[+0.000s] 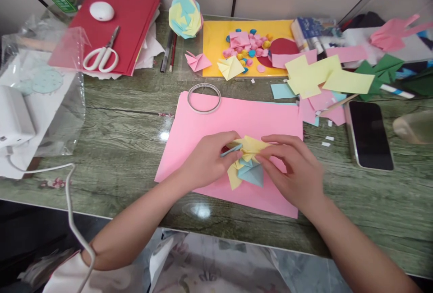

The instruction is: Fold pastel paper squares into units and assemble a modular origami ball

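Between my two hands is a yellow and light blue folded-paper piece point(251, 173), made of several interlocked pointed units. My left hand point(211, 160) pinches its left side, with thumb and finger on a blue flap. On the right, the fingertips of my right hand point(297, 167) grip a yellow part of the same piece. The fingers partly cover the folds. Below it lies a stack of pink paper sheets point(199, 142), and a silver bangle point(188, 99) rests on the stack's upper left.
A finished paper ball point(185, 16) stands at the back. Scissors point(101, 58) lie on a red folder point(135, 9) at back left. Yellow slips point(313, 74) are scattered right of centre, near a phone point(370, 135). A white cable point(70, 203) runs along the left, over my left arm.
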Demonstrator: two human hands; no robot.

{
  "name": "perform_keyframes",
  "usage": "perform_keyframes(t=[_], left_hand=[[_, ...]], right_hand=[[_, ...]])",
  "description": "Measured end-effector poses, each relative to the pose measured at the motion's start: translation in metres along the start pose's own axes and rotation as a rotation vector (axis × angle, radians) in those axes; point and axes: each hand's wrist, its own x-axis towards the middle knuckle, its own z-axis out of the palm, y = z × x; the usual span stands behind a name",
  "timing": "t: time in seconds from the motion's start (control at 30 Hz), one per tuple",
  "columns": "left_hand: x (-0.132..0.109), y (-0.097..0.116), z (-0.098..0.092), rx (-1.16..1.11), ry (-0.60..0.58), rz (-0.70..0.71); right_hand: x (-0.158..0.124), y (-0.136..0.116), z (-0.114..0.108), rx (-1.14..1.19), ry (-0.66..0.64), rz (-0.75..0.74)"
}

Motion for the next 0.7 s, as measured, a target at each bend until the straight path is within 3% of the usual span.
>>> perform_keyframes(t=[0.33,0.7], left_hand=[[0.0002,-0.0003,0.0049,-0.011,-0.002,-0.017],[-0.0005,0.0026,0.0065,-0.166,-0.009,-0.057]], right_hand=[[0.0009,-0.0054,-0.0014,0.005,-0.024,0.137],[0.0034,-0.0069,-0.0031,0.041,-0.018,0.113]])
